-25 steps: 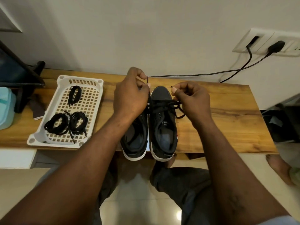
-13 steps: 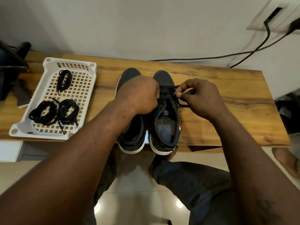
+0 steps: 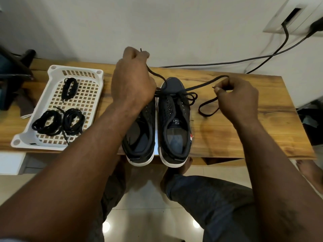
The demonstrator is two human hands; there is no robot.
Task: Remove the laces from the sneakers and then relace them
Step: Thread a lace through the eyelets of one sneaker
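We have one readable mark here, and it sits on the tongue label (image 3: 176,122) of the right-hand sneaker (image 3: 174,105): a bold white letter S, upside down from where we look. Right beside it runs a line of smaller white letters, also upside down, and we cannot make those out, they are too small and soft. On that same sneaker's outer edge, near the heel, we catch a little red and white tag (image 3: 191,137), but any print on it is too tiny to read.
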